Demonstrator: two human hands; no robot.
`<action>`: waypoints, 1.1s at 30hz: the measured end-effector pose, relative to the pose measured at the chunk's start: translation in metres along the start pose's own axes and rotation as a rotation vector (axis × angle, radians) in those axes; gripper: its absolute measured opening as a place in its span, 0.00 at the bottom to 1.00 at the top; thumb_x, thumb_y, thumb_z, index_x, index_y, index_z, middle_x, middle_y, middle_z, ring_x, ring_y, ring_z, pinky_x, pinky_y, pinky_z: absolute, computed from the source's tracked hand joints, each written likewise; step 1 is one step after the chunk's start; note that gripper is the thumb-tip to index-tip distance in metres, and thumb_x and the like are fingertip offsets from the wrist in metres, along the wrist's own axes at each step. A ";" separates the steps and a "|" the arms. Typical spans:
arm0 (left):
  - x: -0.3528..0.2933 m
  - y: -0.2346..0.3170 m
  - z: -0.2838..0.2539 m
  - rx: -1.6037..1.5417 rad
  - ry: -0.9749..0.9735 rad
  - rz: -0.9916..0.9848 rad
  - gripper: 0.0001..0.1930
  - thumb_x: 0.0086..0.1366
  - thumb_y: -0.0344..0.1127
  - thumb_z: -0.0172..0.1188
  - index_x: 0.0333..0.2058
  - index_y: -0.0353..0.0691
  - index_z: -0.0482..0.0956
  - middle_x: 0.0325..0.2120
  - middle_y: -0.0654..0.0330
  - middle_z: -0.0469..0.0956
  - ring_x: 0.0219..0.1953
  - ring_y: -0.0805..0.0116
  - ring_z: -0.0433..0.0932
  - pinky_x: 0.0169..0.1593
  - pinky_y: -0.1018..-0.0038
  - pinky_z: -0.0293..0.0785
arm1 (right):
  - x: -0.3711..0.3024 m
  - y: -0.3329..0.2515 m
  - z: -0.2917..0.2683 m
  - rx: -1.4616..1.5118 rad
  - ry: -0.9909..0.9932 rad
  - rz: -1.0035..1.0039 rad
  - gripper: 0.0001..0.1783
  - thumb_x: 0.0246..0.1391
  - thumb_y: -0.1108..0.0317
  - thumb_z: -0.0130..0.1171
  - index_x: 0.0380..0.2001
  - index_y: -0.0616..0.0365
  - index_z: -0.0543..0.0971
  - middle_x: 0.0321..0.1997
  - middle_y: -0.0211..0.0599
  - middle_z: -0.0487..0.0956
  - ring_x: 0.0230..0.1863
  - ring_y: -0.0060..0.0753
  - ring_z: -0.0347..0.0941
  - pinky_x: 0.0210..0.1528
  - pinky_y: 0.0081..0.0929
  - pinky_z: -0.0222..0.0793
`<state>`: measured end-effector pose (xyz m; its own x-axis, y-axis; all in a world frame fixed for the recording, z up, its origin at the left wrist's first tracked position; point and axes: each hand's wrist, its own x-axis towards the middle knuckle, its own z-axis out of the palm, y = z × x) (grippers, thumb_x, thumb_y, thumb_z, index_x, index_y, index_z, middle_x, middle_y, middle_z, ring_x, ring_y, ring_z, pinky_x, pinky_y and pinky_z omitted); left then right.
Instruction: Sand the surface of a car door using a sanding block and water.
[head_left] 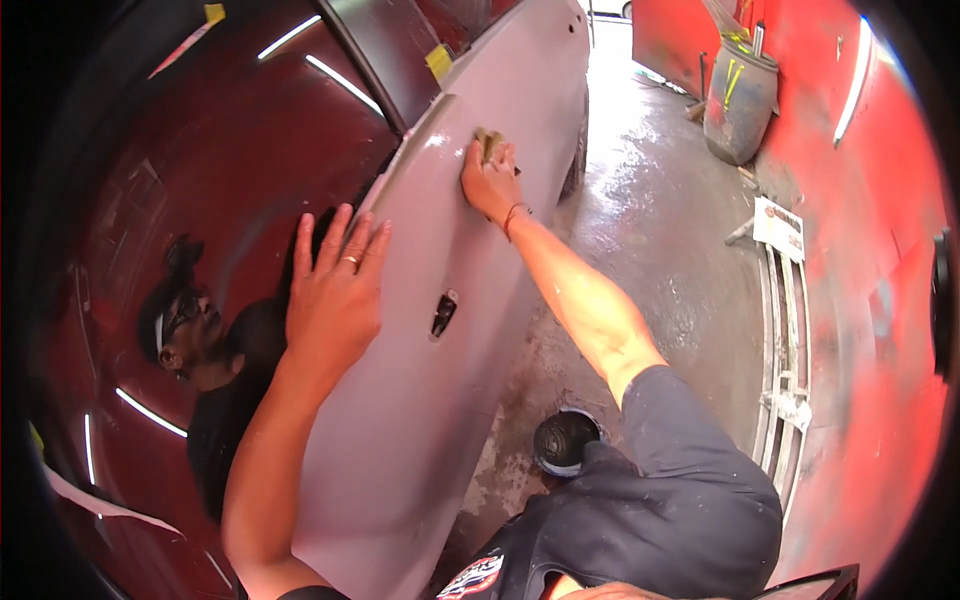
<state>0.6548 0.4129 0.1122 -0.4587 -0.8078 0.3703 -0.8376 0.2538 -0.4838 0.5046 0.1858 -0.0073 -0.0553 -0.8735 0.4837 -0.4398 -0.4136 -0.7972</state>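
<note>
A car door panel [400, 430] in matt grey-pink primer runs from near to far in front of me. My right hand [490, 190] reaches to its far part, fingers wrapped round a small yellowish-brown pad [488, 143] that looks like sandpaper, pressed on the panel. My left hand [335, 300] lies flat with fingers stretched at the panel's upper edge, over the glossy dark red surface [220, 120], and holds nothing. Between the two arms, the panel has a dark door-handle recess [445, 313].
A bucket [566, 440] with dark contents stands on the wet grey floor [660, 270] by my body. To the right are a long pale metal frame [785, 330] and a red wall [870, 350]. A grey drum [742, 105] stands far right. Yellow tape [438, 62] marks the car.
</note>
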 end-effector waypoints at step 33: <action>-0.006 -0.004 0.005 -0.064 0.041 -0.084 0.28 0.67 0.28 0.48 0.66 0.34 0.63 0.58 0.47 0.75 0.67 0.50 0.66 0.74 0.49 0.44 | -0.108 -0.043 0.011 0.200 0.019 -0.713 0.27 0.67 0.71 0.46 0.65 0.76 0.60 0.69 0.73 0.58 0.72 0.75 0.52 0.73 0.59 0.48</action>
<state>0.6625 0.4140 0.1079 -0.3967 -0.8056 0.4401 -0.8902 0.2208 -0.3984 0.5396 0.2949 -0.0290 0.1667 -0.3712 0.9135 -0.2026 -0.9196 -0.3367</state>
